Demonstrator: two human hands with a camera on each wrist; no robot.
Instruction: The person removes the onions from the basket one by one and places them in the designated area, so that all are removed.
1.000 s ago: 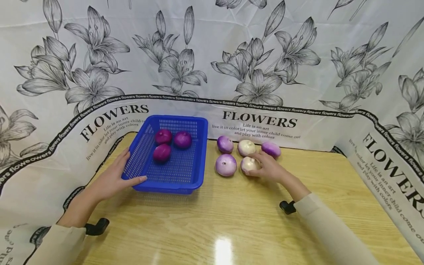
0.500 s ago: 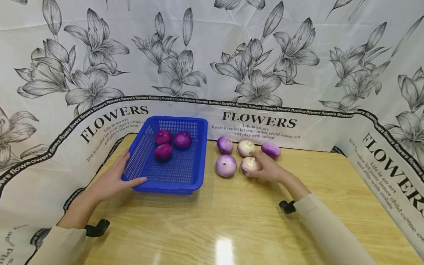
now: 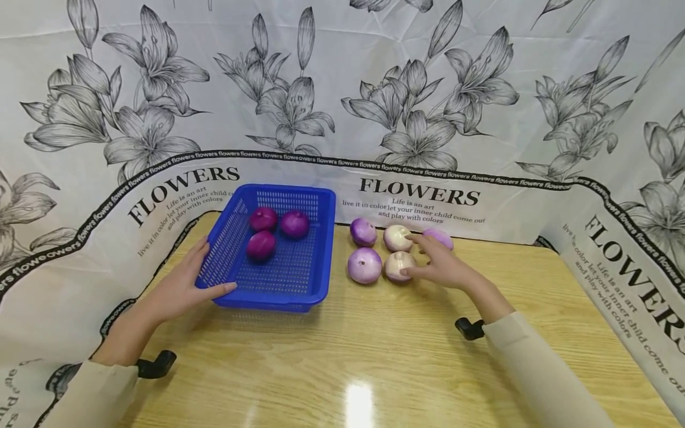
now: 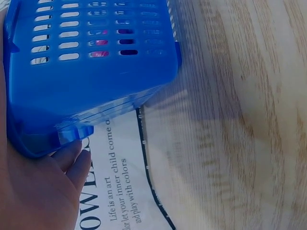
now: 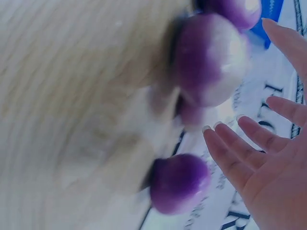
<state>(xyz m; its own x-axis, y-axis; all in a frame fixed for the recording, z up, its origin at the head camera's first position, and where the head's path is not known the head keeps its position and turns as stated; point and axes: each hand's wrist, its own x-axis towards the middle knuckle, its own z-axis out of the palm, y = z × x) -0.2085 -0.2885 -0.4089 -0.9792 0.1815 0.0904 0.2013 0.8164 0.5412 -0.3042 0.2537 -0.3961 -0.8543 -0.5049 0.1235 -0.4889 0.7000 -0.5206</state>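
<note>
Your left hand (image 3: 179,291) grips the near-left corner of the blue plastic basket (image 3: 325,261), thumb over the near rim, fingers along the outer left wall. Past those fingers, inside, 3 dark red onions (image 3: 261,246) sit in a cluster; bare basket floor nearer the thumb. Your right hand (image 3: 444,267) grips nothing, fingers straight and spread. Nearest pale onion (image 3: 398,267) is just beside your right thumb tip; contact can't be told. Whitish onion (image 3: 396,239) just beyond the index fingertip; large pale purple onion (image 3: 365,266) left of the thumb tip; small purple onion (image 3: 363,232) behind that 1; oval purple onion (image 3: 441,236) behind the right fingers, partly hidden. Count: 3 in the basket, 5 out on the wood-grain table (image 3: 299,368) in 2 rough rows. No dark red outside, no pale inside. Looks like a colour split: if so, all 8 visible onions are grouped, and what's left may be only nudging the 1 at your right thumb into line. If pale ones belong in the basket too, 5 remain. Pictures don't settle which.
</note>
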